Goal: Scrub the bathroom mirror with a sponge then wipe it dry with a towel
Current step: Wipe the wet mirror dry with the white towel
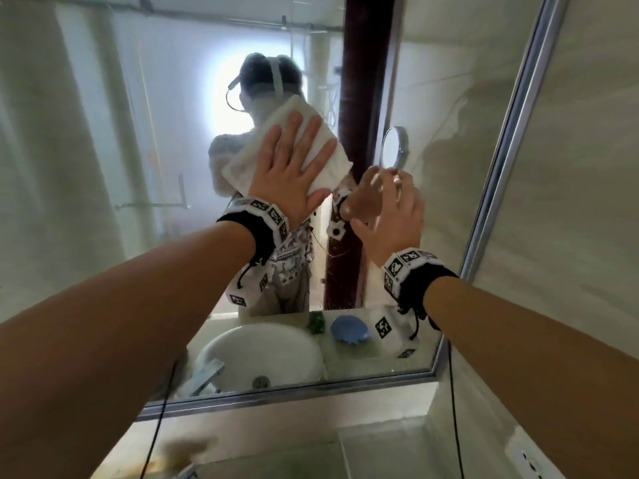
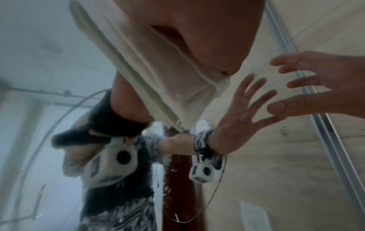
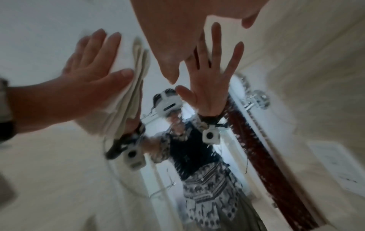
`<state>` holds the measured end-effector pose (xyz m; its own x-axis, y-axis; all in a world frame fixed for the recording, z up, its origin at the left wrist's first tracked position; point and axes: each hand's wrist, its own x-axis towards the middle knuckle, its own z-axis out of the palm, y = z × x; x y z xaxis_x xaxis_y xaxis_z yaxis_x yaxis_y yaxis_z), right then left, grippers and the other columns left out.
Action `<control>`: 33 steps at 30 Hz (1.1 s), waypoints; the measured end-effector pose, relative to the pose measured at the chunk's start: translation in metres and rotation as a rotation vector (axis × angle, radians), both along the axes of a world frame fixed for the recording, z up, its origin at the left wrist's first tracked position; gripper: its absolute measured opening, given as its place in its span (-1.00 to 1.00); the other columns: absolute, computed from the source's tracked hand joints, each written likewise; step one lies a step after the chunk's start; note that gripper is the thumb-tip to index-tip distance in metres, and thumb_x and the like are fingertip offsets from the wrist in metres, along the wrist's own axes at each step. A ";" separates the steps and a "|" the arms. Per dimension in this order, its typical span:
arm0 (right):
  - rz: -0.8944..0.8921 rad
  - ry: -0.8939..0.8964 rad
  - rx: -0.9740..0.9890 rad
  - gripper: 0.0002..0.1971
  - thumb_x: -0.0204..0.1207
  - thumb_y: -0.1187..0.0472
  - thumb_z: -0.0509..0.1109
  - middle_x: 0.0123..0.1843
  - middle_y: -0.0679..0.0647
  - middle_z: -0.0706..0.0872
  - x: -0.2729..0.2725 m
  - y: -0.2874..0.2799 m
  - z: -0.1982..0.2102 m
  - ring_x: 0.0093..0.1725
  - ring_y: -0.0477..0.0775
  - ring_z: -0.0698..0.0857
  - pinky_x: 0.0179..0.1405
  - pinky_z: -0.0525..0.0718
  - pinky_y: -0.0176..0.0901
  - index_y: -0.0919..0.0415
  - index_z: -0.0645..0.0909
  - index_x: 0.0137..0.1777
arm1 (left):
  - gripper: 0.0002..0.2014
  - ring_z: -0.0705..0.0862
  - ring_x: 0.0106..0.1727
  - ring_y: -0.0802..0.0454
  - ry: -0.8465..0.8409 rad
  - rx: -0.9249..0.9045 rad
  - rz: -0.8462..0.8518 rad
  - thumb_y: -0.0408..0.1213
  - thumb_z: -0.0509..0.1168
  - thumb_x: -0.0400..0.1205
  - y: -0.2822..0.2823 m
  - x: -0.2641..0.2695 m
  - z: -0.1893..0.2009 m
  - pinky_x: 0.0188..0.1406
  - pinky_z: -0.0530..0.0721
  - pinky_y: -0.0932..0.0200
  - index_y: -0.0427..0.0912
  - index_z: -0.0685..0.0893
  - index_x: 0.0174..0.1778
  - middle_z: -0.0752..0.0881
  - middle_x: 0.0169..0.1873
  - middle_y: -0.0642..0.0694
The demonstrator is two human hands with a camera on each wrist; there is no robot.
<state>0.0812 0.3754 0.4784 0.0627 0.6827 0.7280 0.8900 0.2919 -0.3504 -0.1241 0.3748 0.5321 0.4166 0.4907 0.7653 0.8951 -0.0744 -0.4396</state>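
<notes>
1. Your left hand (image 1: 290,174) lies flat, fingers straight, pressing the folded white towel (image 1: 325,146) against the bathroom mirror (image 1: 103,167)
2. Your right hand (image 1: 390,216) is spread and holds nothing; its fingertips seem to touch the glass just beside the towel
3. The towel is soft and light: drive it with the whole palm, or it may bunch and slide

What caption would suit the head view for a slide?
Left hand presses a folded white towel flat against the bathroom mirror, right hand spread open beside it.
</notes>
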 end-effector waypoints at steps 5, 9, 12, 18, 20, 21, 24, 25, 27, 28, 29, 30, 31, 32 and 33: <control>-0.057 0.140 -0.154 0.28 0.24 -0.33 0.56 0.71 0.17 -0.37 0.038 0.008 0.011 0.69 0.34 -0.28 0.62 -0.05 0.41 -0.14 -0.35 0.68 | -0.21 -0.15 0.72 -0.35 0.033 0.014 -0.017 0.28 -0.01 0.70 0.007 0.020 -0.001 0.67 -0.13 -0.34 -0.02 -0.07 0.76 -0.13 0.73 -0.25; -0.042 0.080 -0.218 0.36 0.18 -0.41 0.54 0.70 0.20 -0.43 0.042 0.019 0.006 0.66 0.37 -0.35 0.61 -0.06 0.47 -0.13 -0.44 0.66 | -0.16 -0.16 0.72 -0.33 0.091 -0.010 -0.033 0.29 0.06 0.64 0.009 0.028 -0.009 0.67 -0.16 -0.34 -0.02 -0.07 0.76 -0.14 0.73 -0.24; -0.044 0.068 -0.202 0.35 0.19 -0.42 0.52 0.70 0.22 -0.42 0.042 0.023 0.001 0.66 0.37 -0.35 0.61 -0.06 0.46 -0.11 -0.45 0.66 | -0.12 -0.16 0.73 -0.33 0.168 -0.031 -0.036 0.29 0.10 0.61 0.014 0.035 -0.020 0.67 -0.16 -0.34 -0.02 -0.07 0.76 -0.15 0.73 -0.24; -0.062 0.014 -0.172 0.28 0.27 -0.43 0.46 0.70 0.19 -0.43 0.044 0.024 -0.003 0.67 0.35 -0.34 0.56 0.06 0.52 -0.10 -0.44 0.66 | -0.16 -0.16 0.73 -0.32 0.257 -0.090 -0.023 0.30 0.11 0.64 0.017 0.058 -0.069 0.66 -0.31 -0.31 0.02 -0.05 0.76 -0.13 0.74 -0.22; -0.054 -0.014 -0.186 0.28 0.27 -0.44 0.46 0.69 0.21 -0.44 0.046 0.023 -0.004 0.67 0.36 -0.34 0.54 0.07 0.53 -0.08 -0.43 0.67 | -0.18 -0.10 0.73 -0.33 0.215 -0.103 -0.027 0.27 0.16 0.64 0.015 0.060 -0.080 0.66 -0.30 -0.31 0.02 0.04 0.75 -0.05 0.74 -0.22; -0.048 -0.026 -0.193 0.30 0.26 -0.44 0.46 0.69 0.21 -0.45 0.048 0.023 -0.004 0.67 0.37 -0.34 0.53 0.06 0.53 -0.07 -0.44 0.67 | -0.19 -0.07 0.73 -0.33 0.217 -0.099 -0.031 0.25 0.18 0.64 0.014 0.059 -0.082 0.66 -0.27 -0.31 0.01 0.07 0.75 -0.01 0.73 -0.22; -0.038 -0.048 -0.192 0.35 0.22 -0.39 0.53 0.68 0.22 -0.48 0.051 0.024 -0.005 0.66 0.39 -0.36 0.51 0.07 0.59 -0.08 -0.47 0.65 | -0.17 -0.09 0.73 -0.30 0.324 -0.102 -0.011 0.26 0.19 0.63 0.013 0.043 -0.077 0.68 -0.20 -0.31 0.04 0.02 0.76 -0.05 0.74 -0.19; -0.039 -0.054 -0.197 0.37 0.21 -0.38 0.55 0.67 0.22 -0.49 0.052 0.025 -0.005 0.66 0.39 -0.37 0.50 0.08 0.60 -0.09 -0.49 0.65 | -0.16 -0.10 0.74 -0.29 0.363 -0.110 -0.009 0.28 0.18 0.64 0.013 0.036 -0.074 0.68 -0.18 -0.30 0.05 0.00 0.76 -0.07 0.74 -0.17; -0.036 -0.058 -0.211 0.41 0.15 -0.41 0.56 0.66 0.22 -0.52 0.052 0.025 -0.005 0.65 0.39 -0.40 0.48 0.07 0.62 -0.10 -0.52 0.63 | -0.15 -0.10 0.74 -0.27 0.416 -0.126 -0.002 0.31 0.18 0.64 0.007 0.023 -0.066 0.69 -0.11 -0.29 0.06 0.00 0.76 -0.08 0.74 -0.16; -0.037 -0.065 -0.218 0.43 0.13 -0.43 0.55 0.65 0.23 -0.54 0.053 0.025 -0.005 0.64 0.40 -0.41 0.48 0.08 0.62 -0.10 -0.53 0.63 | -0.16 -0.09 0.74 -0.26 0.432 -0.129 0.001 0.31 0.18 0.63 0.005 0.016 -0.062 0.69 -0.08 -0.29 0.07 0.01 0.76 -0.07 0.74 -0.15; -0.038 -0.076 -0.225 0.44 0.12 -0.45 0.55 0.64 0.24 -0.56 0.053 0.025 -0.005 0.64 0.41 -0.41 0.48 0.10 0.63 -0.09 -0.54 0.63 | -0.16 -0.08 0.74 -0.25 0.442 -0.124 -0.003 0.31 0.20 0.63 0.002 0.008 -0.057 0.69 -0.05 -0.29 0.07 0.03 0.75 -0.05 0.74 -0.15; -0.040 -0.085 -0.226 0.45 0.11 -0.46 0.54 0.63 0.24 -0.57 0.053 0.025 -0.004 0.64 0.42 -0.42 0.47 0.12 0.65 -0.08 -0.55 0.62 | -0.17 -0.07 0.74 -0.25 0.453 -0.114 -0.009 0.30 0.21 0.63 0.000 0.000 -0.050 0.69 -0.02 -0.29 0.08 0.05 0.75 -0.04 0.74 -0.14; -0.043 -0.091 -0.221 0.45 0.11 -0.46 0.54 0.63 0.25 -0.57 0.053 0.024 -0.004 0.63 0.43 -0.42 0.46 0.14 0.66 -0.06 -0.55 0.63 | -0.17 -0.07 0.74 -0.24 0.466 -0.107 -0.010 0.30 0.21 0.63 -0.002 -0.006 -0.041 0.69 0.00 -0.28 0.09 0.06 0.75 -0.03 0.74 -0.14; -0.052 -0.095 -0.211 0.46 0.11 -0.47 0.53 0.63 0.25 -0.56 0.052 0.024 -0.003 0.64 0.44 -0.41 0.44 0.17 0.67 -0.04 -0.54 0.63 | -0.17 -0.09 0.74 -0.23 0.476 -0.102 0.006 0.31 0.19 0.63 -0.004 -0.011 -0.030 0.69 0.00 -0.28 0.10 0.03 0.75 -0.06 0.75 -0.13; -0.065 -0.103 -0.202 0.46 0.10 -0.48 0.52 0.64 0.26 -0.55 0.052 0.023 -0.003 0.64 0.44 -0.39 0.43 0.20 0.67 -0.03 -0.54 0.63 | -0.17 -0.14 0.74 -0.23 0.482 -0.103 0.042 0.34 0.12 0.65 -0.005 -0.014 -0.017 0.70 -0.03 -0.27 0.12 -0.04 0.75 -0.13 0.75 -0.12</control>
